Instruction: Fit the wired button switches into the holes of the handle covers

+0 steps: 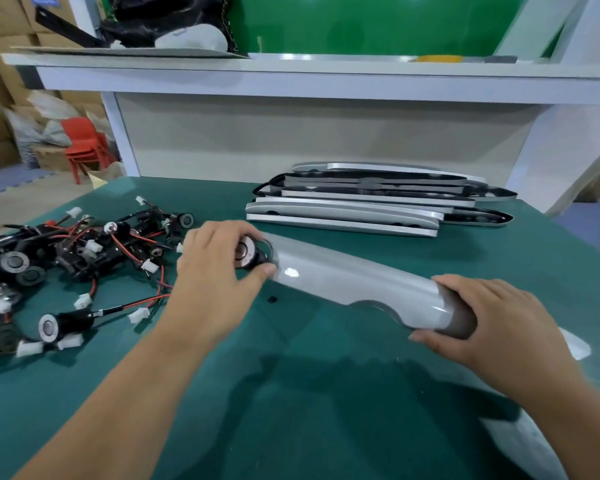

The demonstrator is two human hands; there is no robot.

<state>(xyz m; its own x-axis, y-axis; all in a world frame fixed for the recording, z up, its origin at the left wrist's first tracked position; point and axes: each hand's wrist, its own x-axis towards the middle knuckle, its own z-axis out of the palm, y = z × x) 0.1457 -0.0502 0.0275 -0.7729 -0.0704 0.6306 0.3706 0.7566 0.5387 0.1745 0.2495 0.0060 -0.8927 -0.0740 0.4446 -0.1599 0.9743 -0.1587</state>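
Note:
A long silver handle cover [347, 275] lies slantwise across the green table. My left hand [215, 268] pinches a round button switch [248, 253] between thumb and fingers at the hole in the cover's left end. My right hand [489, 320] grips the cover's right end, fingers curled over the top and thumb underneath. A tangled pile of black button switches with red and black wires and white plugs [66, 254] sits at the left of the table.
A stack of silver and black handle covers [371, 202] lies at the back of the green table [326, 393]. A small black piece [272, 300] lies on the mat below the cover. Another silver cover [530, 441] shows at the lower right. A white shelf frame stands behind.

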